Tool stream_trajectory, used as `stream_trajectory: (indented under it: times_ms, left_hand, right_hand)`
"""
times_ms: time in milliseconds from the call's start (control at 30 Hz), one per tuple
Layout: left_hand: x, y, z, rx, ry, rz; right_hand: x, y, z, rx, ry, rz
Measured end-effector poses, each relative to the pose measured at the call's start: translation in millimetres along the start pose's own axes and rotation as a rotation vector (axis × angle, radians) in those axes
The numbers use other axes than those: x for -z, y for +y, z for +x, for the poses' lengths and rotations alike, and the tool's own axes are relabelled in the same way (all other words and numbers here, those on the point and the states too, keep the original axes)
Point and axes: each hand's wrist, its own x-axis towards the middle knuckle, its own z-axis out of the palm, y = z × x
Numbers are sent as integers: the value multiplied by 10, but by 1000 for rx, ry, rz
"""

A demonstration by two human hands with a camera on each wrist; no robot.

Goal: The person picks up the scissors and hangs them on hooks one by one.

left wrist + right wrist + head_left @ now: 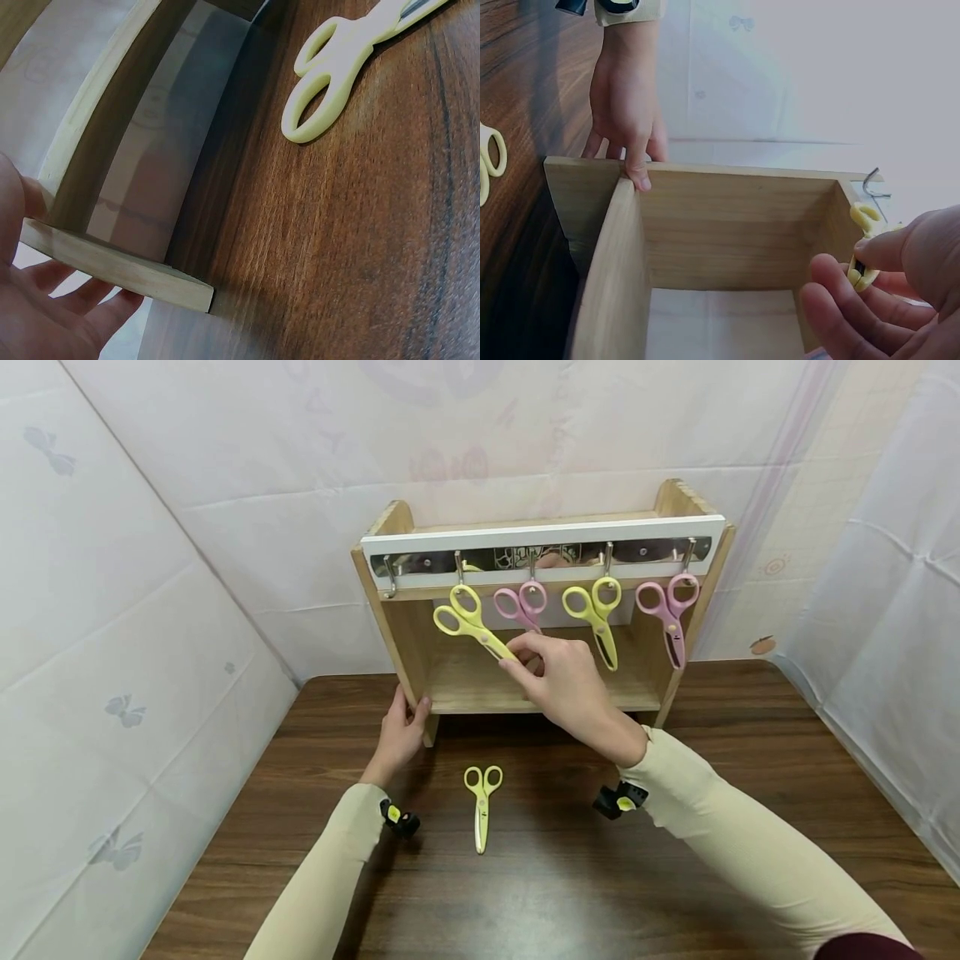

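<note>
While the left hand (401,735) is clamped round the shelf (465,683) side, the right hand (562,681) pinches the yellow scissors (478,631) by the blades; handles up-left of its fingertips, one loop at a hook (459,564), can't tell if seated. Pink scissors (523,615) hang just above the right hand, second yellow pair (597,620) up-right, second pink pair (672,622) farther right. Loose yellow pair (482,802) lies on the table (525,893), right of the left hand.

My head view looks down toward 12 o'clock at the whole shelf (465,681). My wrist views look from closer, the right one across it; both see my left hand (625,101), at 8 o'clock (left view) and 10 (right).
</note>
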Motion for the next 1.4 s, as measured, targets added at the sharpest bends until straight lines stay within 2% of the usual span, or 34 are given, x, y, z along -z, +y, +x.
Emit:
stream_trajectory:
  times_ms: [200, 367, 767, 1400]
  left_hand:
    - [-2, -6, 7, 1, -3, -4]
    - [-5, 5, 1, 1, -3, -4]
    - [-4, 4, 0, -3, -6, 4]
    - [-2, -24, 13, -7, -3, 11]
  right_hand:
    - [-101, 9, -18, -79, -19, 69]
    - [-201, 15, -16, -118, -20, 83]
    - [-402, -2, 22, -135, 42, 30]
    - [-497, 23, 64, -113, 26, -17]
